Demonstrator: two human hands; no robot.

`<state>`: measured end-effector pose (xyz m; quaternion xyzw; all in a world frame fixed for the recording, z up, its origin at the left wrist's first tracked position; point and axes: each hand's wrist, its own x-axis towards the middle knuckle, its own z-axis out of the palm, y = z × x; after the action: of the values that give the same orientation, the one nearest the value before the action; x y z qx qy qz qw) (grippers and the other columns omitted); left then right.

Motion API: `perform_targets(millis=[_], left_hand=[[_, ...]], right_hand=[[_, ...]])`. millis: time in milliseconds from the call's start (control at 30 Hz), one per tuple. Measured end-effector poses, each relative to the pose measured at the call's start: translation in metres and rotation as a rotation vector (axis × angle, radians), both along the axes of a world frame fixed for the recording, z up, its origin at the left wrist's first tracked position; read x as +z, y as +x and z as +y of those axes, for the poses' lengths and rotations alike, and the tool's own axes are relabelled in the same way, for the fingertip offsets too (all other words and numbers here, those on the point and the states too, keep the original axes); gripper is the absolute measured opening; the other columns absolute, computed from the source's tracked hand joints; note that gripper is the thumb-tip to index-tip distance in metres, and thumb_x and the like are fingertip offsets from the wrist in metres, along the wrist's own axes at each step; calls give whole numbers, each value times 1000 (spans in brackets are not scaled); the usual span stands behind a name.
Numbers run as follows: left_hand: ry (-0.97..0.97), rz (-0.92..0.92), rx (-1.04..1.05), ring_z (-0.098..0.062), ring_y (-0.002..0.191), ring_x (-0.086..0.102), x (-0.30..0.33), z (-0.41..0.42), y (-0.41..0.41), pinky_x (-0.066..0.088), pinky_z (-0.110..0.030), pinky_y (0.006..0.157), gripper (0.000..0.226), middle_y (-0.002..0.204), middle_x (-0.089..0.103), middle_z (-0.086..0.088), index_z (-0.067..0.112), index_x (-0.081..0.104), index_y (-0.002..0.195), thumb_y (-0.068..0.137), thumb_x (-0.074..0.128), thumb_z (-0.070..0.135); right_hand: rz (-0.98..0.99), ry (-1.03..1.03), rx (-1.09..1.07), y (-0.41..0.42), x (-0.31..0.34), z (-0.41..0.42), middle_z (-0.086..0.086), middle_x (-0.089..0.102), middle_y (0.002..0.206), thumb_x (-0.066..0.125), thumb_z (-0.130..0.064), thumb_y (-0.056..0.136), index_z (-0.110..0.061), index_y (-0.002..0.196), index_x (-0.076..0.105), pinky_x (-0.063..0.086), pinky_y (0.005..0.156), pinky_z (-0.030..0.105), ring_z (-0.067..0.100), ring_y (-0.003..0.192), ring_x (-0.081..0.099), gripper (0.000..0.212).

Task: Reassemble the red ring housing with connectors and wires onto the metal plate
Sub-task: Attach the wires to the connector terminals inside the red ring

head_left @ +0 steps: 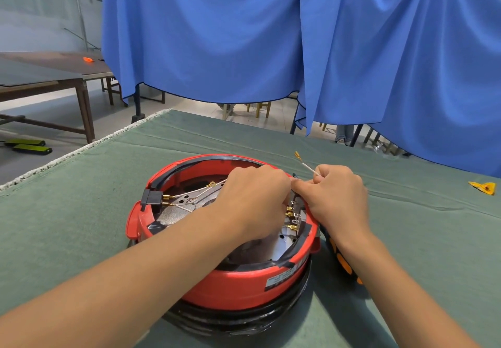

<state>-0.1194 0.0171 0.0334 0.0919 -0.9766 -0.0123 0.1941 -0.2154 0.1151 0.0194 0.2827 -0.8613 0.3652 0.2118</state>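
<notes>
The red ring housing [244, 285] sits on a black base in the middle of the green table. Inside it lies the metal plate [173, 213], with white wires [189, 191] running to brass connectors at a black socket [151, 198] on the left rim. More brass connectors [291, 216] sit at the right inner rim. My left hand [254, 201] reaches inside the ring, fingers curled at the right rim. My right hand [336, 198] pinches a white wire [307, 166] with a brass terminal [297, 155] sticking up behind it. The fingertips of both hands meet at the rim.
A black-and-orange tool [341, 261] lies right of the housing, partly under my right forearm. A yellow scrap [484, 187] rests at the far right. Blue cloth [298, 36] hangs behind the table. The table's left edge [81, 149] runs diagonally; a wooden bench [54, 82] stands beyond.
</notes>
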Motion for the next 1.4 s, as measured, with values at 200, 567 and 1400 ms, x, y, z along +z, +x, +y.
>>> perform_targets(millis=[200, 567, 1400], left_hand=[[-16, 1, -21, -25, 88, 61, 0, 3, 1, 30, -31, 60, 16, 97, 66, 0, 23, 68, 100, 87, 57, 23], [18, 5, -16, -25, 90, 61, -1, 4, -1, 30, -31, 61, 16, 99, 66, 1, 25, 68, 98, 86, 58, 22], [163, 50, -11, -28, 86, 63, -5, 1, -3, 35, -29, 63, 17, 94, 69, -2, 23, 74, 92, 84, 58, 24]], right_hand=[[12, 14, 4, 1, 1, 1, -4, 32, 38, 75, -34, 72, -15, 43, 27, 26, 47, 28, 18, 46, 29, 60], [0, 20, 25, 2, 2, 1, -5, 30, 40, 74, -34, 73, -17, 43, 29, 29, 52, 30, 22, 52, 31, 57], [55, 319, -138, 17, 22, 8, 4, 40, 55, 74, -34, 75, -15, 53, 33, 18, 44, 28, 26, 55, 35, 50]])
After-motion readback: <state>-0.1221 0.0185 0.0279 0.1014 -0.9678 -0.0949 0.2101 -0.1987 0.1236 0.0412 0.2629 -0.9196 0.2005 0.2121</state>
